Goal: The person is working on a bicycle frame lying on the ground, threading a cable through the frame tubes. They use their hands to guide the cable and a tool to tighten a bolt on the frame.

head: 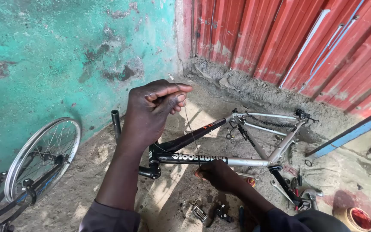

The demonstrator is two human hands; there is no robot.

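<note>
Overhead, thin steel cable (190,129) taut, pinched by left hand (155,107), right hand (215,174) gripping its lower end.

Bare concrete floor (86,180) lies open between the leaning wheel (44,157) at left and the bicycle frame (237,146), which lies flat across the centre. A thin cable (190,129) stretches taut between the raised left hand (151,107) and the lower right hand (217,174). Scattered tools (295,187) and small parts (209,211) crowd the ground at lower right, beside a tin (355,219).
</note>
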